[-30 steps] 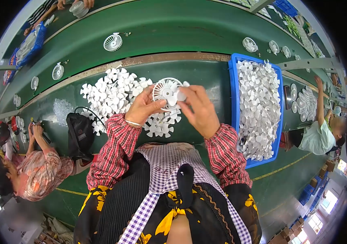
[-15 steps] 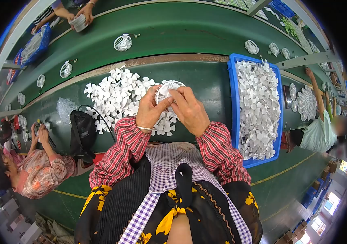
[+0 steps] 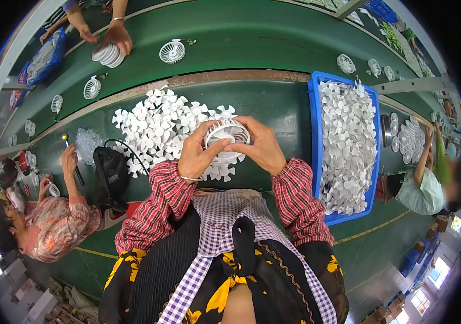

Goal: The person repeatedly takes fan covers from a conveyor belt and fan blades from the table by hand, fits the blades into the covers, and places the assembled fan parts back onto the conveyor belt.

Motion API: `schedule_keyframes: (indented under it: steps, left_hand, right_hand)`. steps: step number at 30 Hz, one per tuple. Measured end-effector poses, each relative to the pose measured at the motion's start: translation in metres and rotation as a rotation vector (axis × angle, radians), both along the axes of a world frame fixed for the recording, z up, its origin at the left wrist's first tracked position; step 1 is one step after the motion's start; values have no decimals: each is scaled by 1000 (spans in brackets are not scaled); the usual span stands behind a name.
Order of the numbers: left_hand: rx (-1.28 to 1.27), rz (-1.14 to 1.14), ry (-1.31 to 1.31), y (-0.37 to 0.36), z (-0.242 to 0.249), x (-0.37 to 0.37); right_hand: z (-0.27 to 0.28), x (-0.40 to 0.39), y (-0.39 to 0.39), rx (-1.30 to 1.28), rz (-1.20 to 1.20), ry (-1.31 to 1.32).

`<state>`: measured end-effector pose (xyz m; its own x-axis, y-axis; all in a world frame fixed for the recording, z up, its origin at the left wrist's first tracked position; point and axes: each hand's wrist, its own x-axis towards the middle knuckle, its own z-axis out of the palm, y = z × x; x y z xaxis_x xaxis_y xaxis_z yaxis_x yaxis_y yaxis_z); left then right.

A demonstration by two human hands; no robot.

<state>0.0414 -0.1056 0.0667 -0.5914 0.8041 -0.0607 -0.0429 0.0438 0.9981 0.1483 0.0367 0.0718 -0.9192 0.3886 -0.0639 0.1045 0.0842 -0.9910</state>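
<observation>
Between my two hands is a white round fan housing (image 3: 228, 129) with slatted sides, its open face turned up toward me. My left hand (image 3: 197, 152) wraps its left side, thumb laid over the middle. From the right, my right hand (image 3: 263, 147) grips the rim, with its thumb meeting the left thumb near the hub. White fan blades show inside the housing, partly covered by the thumbs. A heap of loose white fan blades (image 3: 157, 127) lies on the green table just left of and behind my hands.
A blue bin (image 3: 316, 156) full of white fan blades stands at right. Beyond the table edge, a green conveyor belt carries fan housings (image 3: 172, 52). A black bag (image 3: 110, 175) and clear small parts (image 3: 87, 146) lie at left. Co-workers sit at both sides; another person's hands (image 3: 116, 40) hold white discs across the belt.
My right hand has shifted from fingers reaching into the housing to gripping its right side, and the housing's face has tilted toward me. Housings on the belt have moved slightly right.
</observation>
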Motion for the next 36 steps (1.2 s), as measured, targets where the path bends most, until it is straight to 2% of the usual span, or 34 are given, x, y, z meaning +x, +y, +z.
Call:
schedule_keyframes:
  steps: [2,8,13,21,25,27,28,29,30,31,32,33,35,36]
  left_hand:
    - [-41,12,-87,-1,-1,-1]
    - [-106,37,-106,1,-3,0]
    - [-180,90,183,14,-2,-5]
    - [-281,108,218,37,-20,-28]
    - [-247,48,267,75,-57,-71]
    - [-150,-66,227,111,-82,-119]
    - [-67,-45,-65,132,-111,-145]
    - [-160,-52,-290,151,-80,-172]
    - [-253,45,-25,162,-90,-203]
    - [-312,264,500,168,-94,-228]
    - [-433,395,919,170,-119,-260]
    - [-649,412,963,169,-126,-281]
    - [-862,352,861,167,-122,-286]
    - [-933,262,850,167,-137,-296]
  right_hand:
    - [-3,-2,1,21,3,-16]
    - [-9,-6,3,105,3,-96]
    - [-16,-13,8,86,-15,-117]
    - [-38,-35,20,148,-43,-150]
    - [-71,-68,55,176,-115,-102]
    - [-77,-97,91,89,-182,-150]
    - [-99,-112,111,37,-269,-72]
    - [-107,-124,135,-28,-303,-57]
    - [-113,-136,155,-366,-358,15]
    - [-112,-144,172,-557,-453,28]
    - [-119,-145,187,-508,-505,-49]
    - [-128,-142,200,-459,-555,-126]
    - [-178,-118,208,219,-602,-356]
    - [-157,-107,180,370,-607,-288]
